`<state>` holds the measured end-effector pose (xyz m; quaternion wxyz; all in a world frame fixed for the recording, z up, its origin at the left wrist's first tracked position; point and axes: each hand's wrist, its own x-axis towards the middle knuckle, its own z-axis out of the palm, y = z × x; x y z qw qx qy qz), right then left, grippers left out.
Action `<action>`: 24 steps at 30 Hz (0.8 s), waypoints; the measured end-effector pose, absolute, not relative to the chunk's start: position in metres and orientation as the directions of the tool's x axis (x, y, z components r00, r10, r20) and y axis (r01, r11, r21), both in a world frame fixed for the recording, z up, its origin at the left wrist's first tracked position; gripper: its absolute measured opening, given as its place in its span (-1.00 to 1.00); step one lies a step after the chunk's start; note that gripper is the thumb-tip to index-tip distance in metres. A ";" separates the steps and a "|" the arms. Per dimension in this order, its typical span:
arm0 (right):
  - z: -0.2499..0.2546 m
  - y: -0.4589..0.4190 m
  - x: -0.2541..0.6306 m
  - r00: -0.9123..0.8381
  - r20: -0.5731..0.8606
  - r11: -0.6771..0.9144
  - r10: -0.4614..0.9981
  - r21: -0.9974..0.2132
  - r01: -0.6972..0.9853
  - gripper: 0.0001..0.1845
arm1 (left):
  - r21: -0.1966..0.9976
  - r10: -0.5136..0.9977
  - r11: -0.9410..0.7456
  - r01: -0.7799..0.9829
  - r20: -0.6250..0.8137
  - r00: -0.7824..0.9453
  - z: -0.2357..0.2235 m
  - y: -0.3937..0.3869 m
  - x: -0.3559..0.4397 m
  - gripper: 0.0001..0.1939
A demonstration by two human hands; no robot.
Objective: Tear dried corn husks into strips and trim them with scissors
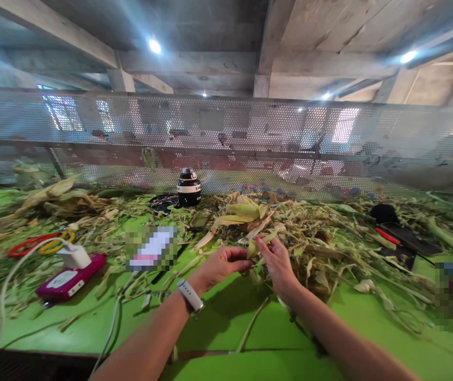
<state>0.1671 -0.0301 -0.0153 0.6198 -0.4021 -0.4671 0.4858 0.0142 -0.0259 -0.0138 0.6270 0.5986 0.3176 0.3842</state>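
Pale green and tan corn husk (253, 248) is pinched between my two hands above the green table. My left hand (226, 264), with a white band on its wrist, is closed, thumb and fingers meeting at the left edge of the husk. On the other side my right hand (276, 262) grips the husk between thumb and fingers. Just beyond my fingertips lies a larger bunch of dry husks (246, 211), yellow-green on top. Exactly where each fingertip meets the husk is partly hidden.
Shredded husks cover much of the green table (218, 323). A magenta power strip (71, 278) with a white charger, a blurred phone (153, 248) on a cable and a black bottle (189, 188) stand around. A perforated metal screen (226, 121) rises behind. Dark items (409, 235) lie right.
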 end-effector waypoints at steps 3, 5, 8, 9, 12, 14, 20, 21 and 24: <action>-0.014 -0.030 0.168 0.105 0.172 0.192 0.980 -0.951 -0.241 -0.51 | 0.998 0.843 -0.010 -0.057 0.039 0.536 -0.011 -0.027 0.012 -0.65; -0.014 -0.030 0.168 0.127 0.167 0.193 0.978 -0.954 -0.229 -0.49 | 1.000 0.813 0.010 -0.023 0.006 0.583 -0.009 -0.028 0.010 -0.67; -0.014 -0.030 0.168 0.135 0.160 0.187 0.978 -0.958 -0.217 -0.47 | 0.999 0.768 0.041 -0.013 -0.023 0.640 -0.007 -0.030 0.010 -0.69; -0.014 -0.030 0.168 0.129 0.159 0.184 0.979 -0.958 -0.220 -0.47 | 0.999 0.754 0.048 -0.020 -0.023 0.656 -0.006 -0.030 0.010 -0.69; -0.012 -0.032 0.169 0.082 0.144 0.160 0.986 -0.954 -0.253 -0.49 | 0.994 0.754 0.058 -0.089 0.015 0.656 -0.006 -0.030 0.011 -0.65; -0.010 -0.033 0.170 0.038 0.127 0.132 0.991 -0.958 -0.255 -0.51 | 0.984 0.811 0.059 -0.168 0.051 0.582 -0.006 -0.028 0.011 -0.59; -0.017 -0.031 0.169 -0.069 0.102 0.088 0.992 -0.980 -0.178 -0.50 | 0.978 0.888 0.063 -0.201 0.037 0.459 -0.008 -0.021 0.009 -0.61; -0.019 -0.030 0.169 -0.076 0.106 0.090 0.991 -0.979 -0.185 -0.50 | 0.982 0.893 0.055 -0.182 0.033 0.448 -0.009 -0.021 0.009 -0.62; -0.023 -0.027 0.168 -0.078 0.095 0.080 0.992 -0.981 -0.179 -0.49 | 0.994 0.920 0.036 -0.104 0.007 0.392 -0.010 -0.019 0.009 -0.63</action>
